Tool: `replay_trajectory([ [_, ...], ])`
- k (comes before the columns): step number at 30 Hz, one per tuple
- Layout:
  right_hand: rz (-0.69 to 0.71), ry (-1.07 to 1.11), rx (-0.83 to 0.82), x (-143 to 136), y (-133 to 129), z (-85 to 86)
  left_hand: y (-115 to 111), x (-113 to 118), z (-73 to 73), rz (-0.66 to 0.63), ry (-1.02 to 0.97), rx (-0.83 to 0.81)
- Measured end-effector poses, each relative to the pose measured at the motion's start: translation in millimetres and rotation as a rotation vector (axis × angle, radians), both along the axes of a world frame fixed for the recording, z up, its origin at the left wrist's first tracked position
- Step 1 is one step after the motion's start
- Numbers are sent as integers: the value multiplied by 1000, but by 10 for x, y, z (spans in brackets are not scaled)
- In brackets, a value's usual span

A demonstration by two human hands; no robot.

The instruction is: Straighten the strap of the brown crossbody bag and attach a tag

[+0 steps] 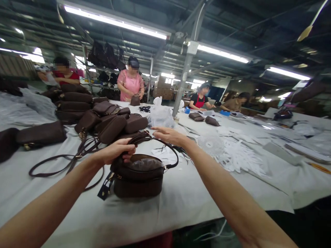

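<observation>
A dark brown handbag (pixel 138 184) stands on the white-covered table with its top open and clear plastic stuffing (pixel 146 164) showing inside. My left hand (pixel 120 150) is closed around the bundled brown strap (pixel 139 137) above the bag's left side. Past the bag, my right hand (pixel 168 135) reaches to the strap's upper end, palm down with fingers stretched out. The handle (pixel 177 156) arches on the right, below my right wrist. A black tag (pixel 104 189) hangs at the bag's left side.
Many brown bags (pixel 112 129) are piled at the left and centre. A white plastic bag (pixel 161 115) stands behind my right hand, near a pole (pixel 184 75). White paper pieces (pixel 238 155) and a round white stack (pixel 210 144) lie right. Several people work across the table (pixel 191 199).
</observation>
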State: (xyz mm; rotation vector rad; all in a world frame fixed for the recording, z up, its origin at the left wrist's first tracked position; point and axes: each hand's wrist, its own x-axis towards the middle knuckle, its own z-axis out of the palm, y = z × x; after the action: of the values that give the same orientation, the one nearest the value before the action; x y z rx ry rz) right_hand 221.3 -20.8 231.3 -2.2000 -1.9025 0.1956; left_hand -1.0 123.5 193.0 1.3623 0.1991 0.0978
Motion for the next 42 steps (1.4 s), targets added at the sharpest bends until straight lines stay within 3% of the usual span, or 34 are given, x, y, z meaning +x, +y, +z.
replay_trajectory([
  [3, -196, -19, -54, 251, -284, -521, 94, -65, -4, 62, 3, -41],
  [8, -202, -58, -80, 83, -564, -1562, 180, -58, -34, 142, 10, -34],
  [10, -199, -58, -52, 9, -610, -1838, 185, -37, -61, 156, 25, -37],
  [12, -214, -50, -21, 28, -685, -2000, 189, -24, -82, 163, 35, -44],
  [18, -408, 30, 158, 322, -1233, -2153, 222, -24, -108, 154, 37, -77],
  [23, -570, 122, 288, 329, -1614, -2265, 239, -18, -123, 133, 26, -120],
  [34, -437, 143, 293, 53, -1743, -2354, 117, -63, -77, 195, 0, -111],
  [42, -167, 138, 73, 0, -1912, -2079, 137, -39, -92, 165, -28, -93],
])
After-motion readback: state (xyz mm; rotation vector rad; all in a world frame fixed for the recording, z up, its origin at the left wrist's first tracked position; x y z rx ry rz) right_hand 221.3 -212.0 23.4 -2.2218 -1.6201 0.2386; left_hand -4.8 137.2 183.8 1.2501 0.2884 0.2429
